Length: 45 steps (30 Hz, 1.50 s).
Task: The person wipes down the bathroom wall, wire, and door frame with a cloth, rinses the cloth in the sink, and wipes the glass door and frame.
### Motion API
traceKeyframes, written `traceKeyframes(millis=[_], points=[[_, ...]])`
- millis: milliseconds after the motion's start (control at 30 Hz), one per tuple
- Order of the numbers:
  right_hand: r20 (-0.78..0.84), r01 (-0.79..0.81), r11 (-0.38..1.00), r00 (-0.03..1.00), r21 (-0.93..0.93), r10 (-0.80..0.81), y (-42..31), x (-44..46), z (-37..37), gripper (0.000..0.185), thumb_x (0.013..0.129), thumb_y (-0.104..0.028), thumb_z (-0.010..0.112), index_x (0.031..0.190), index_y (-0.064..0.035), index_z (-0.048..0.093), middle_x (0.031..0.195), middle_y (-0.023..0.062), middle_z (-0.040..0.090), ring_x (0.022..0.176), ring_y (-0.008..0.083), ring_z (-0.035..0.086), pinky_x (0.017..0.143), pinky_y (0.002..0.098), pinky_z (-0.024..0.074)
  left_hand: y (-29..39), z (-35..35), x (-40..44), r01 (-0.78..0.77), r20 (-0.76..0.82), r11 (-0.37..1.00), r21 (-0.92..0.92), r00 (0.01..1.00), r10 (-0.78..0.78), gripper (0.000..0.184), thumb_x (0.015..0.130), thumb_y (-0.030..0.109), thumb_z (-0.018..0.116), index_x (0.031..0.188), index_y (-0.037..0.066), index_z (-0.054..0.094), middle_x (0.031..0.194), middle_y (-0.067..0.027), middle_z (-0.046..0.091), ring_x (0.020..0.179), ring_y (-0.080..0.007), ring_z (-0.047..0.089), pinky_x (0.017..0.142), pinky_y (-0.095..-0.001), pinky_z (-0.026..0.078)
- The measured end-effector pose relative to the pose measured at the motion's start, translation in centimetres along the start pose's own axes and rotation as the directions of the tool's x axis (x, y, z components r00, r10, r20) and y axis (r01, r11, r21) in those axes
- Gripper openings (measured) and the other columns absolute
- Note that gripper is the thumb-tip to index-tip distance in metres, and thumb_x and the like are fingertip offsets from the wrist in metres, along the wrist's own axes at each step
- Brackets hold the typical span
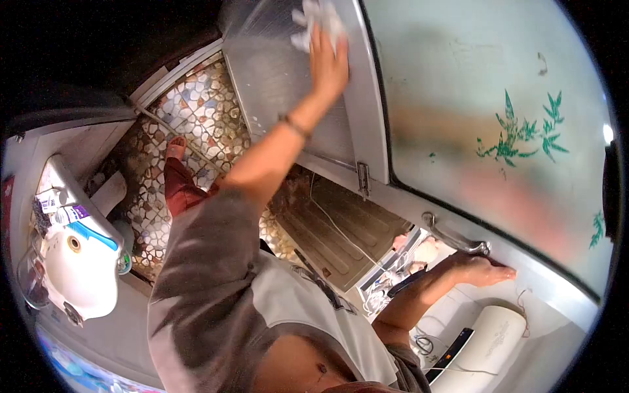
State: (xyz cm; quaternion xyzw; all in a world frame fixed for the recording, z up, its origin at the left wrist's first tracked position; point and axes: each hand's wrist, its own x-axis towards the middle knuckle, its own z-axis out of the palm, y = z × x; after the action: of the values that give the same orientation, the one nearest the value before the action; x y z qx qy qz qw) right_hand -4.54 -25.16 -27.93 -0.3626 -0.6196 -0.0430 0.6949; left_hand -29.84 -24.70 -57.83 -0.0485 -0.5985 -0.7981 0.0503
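Note:
My left hand (pixel 329 62) is closed around a crumpled white cloth (pixel 319 23), blurred by motion, and presses it on the grey lower panel (pixel 272 85) of a door. A dark band circles that wrist. Lower right, my right hand (pixel 481 270) grips the edge of the door's pale metal frame (pixel 406 200), just below the curved metal handle (pixel 455 237); some of its fingers are hidden. Green bamboo-leaf decals (pixel 521 134) mark the frosted glass pane (pixel 452 72) beyond the frame.
A white washbasin (pixel 85 268) holding tubes stands at left. Pebble-patterned flooring (pixel 203 98) lies under my sandalled foot (pixel 175 147). A brown ribbed panel (pixel 341 229) with a white cord across it is below the door. A white cylindrical heater (pixel 495 340) sits lower right.

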Motion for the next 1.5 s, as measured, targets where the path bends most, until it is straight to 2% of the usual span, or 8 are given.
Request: traceKeyframes(millis=[133,333,633,767,900,1100,1300,1500], points=[[0.011,-0.035,0.988,0.999,0.149,0.034,1.6,0.6,-0.1,0.055,0.106,-0.041,0.038,0.12,0.0107,0.052,0.122,0.0202,0.055,0.104,0.028,0.055,0.096,0.0415,0.046,6.2,-2.9,-18.9,0.064,0.27,0.996,-0.065,0.962,-0.045,0.08,0.081,-0.006,0.064,0.152,-0.003,0.028,0.16,-0.028,0.011,0.148,-0.0454,0.018,0.119,-0.05,0.022],[0.08,0.184,0.961,0.982,-0.206,-0.171,4.0,1.5,-1.6,0.045,0.106,-0.035,0.033,0.105,0.0071,0.052,0.107,0.0204,0.057,0.095,0.0307,0.053,0.087,0.0433,0.045,9.2,-4.9,-20.1,-0.38,0.519,0.922,0.069,0.803,0.293,0.076,0.061,0.001,0.064,0.135,0.018,0.063,0.152,-0.0161,0.04,0.146,-0.0378,0.03,0.116,-0.053,0.029],[0.095,0.318,0.856,0.947,-0.408,-0.306,6.2,2.0,-0.5,0.039,0.105,-0.028,0.034,0.098,0.003,0.056,0.098,0.021,0.058,0.085,0.0376,0.054,0.077,0.0466,0.0464,4.3,-0.5,4.8,-0.545,0.174,0.8,0.25,0.838,0.516,0.05,0.091,0.009,0.055,0.14,0.008,0.051,0.148,-0.0219,0.043,0.139,-0.0417,0.037,0.117,-0.0474,0.029],[0.043,0.02,0.987,0.999,-0.16,-0.014,4.1,1.1,0.0,0.047,0.108,-0.035,0.026,0.105,0.0027,0.054,0.101,0.0221,0.057,0.089,0.0378,0.053,0.08,0.0475,0.0454,6.1,-0.5,-1.6,-0.6,0.233,0.746,0.289,0.8,0.553,0.051,0.089,0.008,0.058,0.137,-0.003,0.047,0.138,-0.0264,0.048,0.131,-0.0462,0.041,0.114,-0.051,0.03],[0.101,0.131,0.976,0.988,-0.172,-0.114,5.4,1.2,-0.2,0.048,0.108,-0.037,0.028,0.106,0.0028,0.054,0.101,0.0213,0.056,0.089,0.0361,0.053,0.079,0.046,0.0455,9.2,-2.3,-13.6,-0.496,0.469,0.852,0.167,0.8,0.374,0.051,0.081,0.004,0.055,0.132,0.001,0.05,0.136,-0.022,0.051,0.137,-0.0408,0.038,0.114,-0.0614,0.028],[0.142,0.154,0.981,0.98,-0.121,-0.136,6.5,1.4,-0.3,0.057,0.107,-0.046,0.031,0.109,0.0052,0.055,0.105,0.0213,0.057,0.093,0.0335,0.054,0.082,0.0448,0.0467,12.5,-4.9,-19.8,-0.472,0.669,0.882,0.009,0.658,0.346,0.037,0.073,0.0,0.061,0.11,0.0,0.061,0.119,-0.0151,0.058,0.122,-0.0337,0.05,0.104,-0.0508,0.043],[0.129,0.115,0.993,0.985,0.024,-0.117,7.2,1.8,0.1,0.064,0.105,-0.053,0.035,0.107,0.0082,0.053,0.103,0.0233,0.056,0.091,0.0326,0.055,0.081,0.0435,0.0487,11.2,-4.9,-12.9,-0.864,0.869,0.503,-0.004,0.247,0.43,0.043,0.073,0.004,0.07,0.115,0.013,0.062,0.121,-0.0057,0.059,0.125,-0.0244,0.05,0.104,-0.0445,0.043],[0.19,0.003,0.94,0.979,0.341,-0.072,4.6,1.4,0.0,0.072,0.104,-0.051,0.042,0.135,0.0132,0.037,0.122,0.0314,0.052,0.107,0.0349,0.056,0.093,0.0424,0.0473,13.0,-4.7,-15.9,-0.447,0.569,0.891,0.08,0.755,0.327,0.039,0.076,0.01,0.069,0.114,0.012,0.061,0.119,-0.0088,0.063,0.116,-0.0299,0.058,0.09,-0.0426,0.054]])
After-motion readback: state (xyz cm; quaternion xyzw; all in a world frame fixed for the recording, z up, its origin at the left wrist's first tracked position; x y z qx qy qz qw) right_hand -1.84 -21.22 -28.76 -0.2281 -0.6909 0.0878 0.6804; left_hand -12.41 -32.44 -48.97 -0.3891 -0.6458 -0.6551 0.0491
